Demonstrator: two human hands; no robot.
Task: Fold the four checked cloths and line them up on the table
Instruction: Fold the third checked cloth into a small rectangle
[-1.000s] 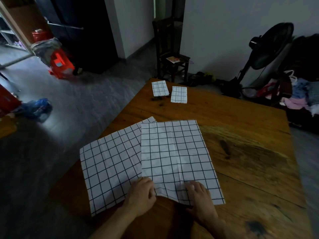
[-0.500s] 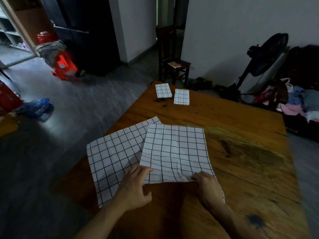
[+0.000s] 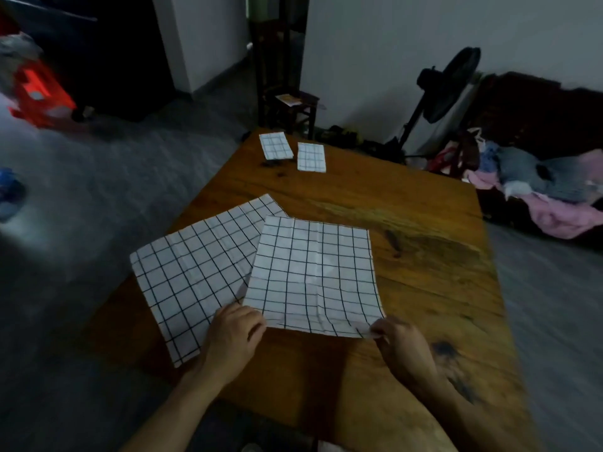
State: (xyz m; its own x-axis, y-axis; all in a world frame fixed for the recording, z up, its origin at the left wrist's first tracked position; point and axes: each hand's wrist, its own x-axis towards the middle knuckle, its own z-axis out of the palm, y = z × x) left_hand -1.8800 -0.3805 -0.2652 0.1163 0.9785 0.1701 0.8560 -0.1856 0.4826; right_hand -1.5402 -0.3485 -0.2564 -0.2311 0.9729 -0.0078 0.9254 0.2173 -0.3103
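Two white cloths with black checks lie open on the wooden table [image 3: 424, 288]. The upper cloth [image 3: 313, 275] overlaps the right side of the lower cloth [image 3: 195, 275], which hangs a little over the table's left edge. My left hand [image 3: 235, 334] pinches the upper cloth's near left corner. My right hand [image 3: 398, 347] pinches its near right corner, and the near edge is lifted off the wood. Two small folded checked cloths [image 3: 275, 146] [image 3: 311, 157] lie side by side at the table's far end.
A dark wooden chair [image 3: 287, 102] stands beyond the far table edge. A black standing fan [image 3: 447, 86] and a heap of clothes [image 3: 538, 187] are at the right. Red and blue items sit on the grey floor at the left.
Both hands went from pressing the upper cloth's near edge to pinching its near corners. That edge has come up off the table and moved away from me.
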